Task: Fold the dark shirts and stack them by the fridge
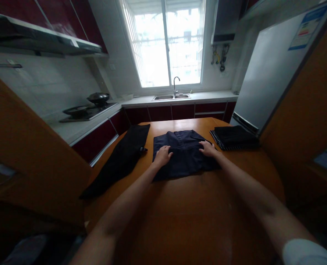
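A folded dark navy garment [184, 156] lies in the middle of the round wooden table [185, 217]. My left hand [163, 154] rests flat on its left part, fingers spread. My right hand [208, 148] lies flat on its right part, fingers stretched out. Neither hand grips anything. A long black garment [121, 158] lies stretched along the table's left edge, apart from my hands. A stack of folded dark cloths [235, 137] sits at the table's far right.
A grey fridge [270, 73] stands at the right behind the table. A counter with a sink [171, 97] runs under the window. A stove with two pans [88, 106] is at the left. Wooden panels [28, 158] flank both sides.
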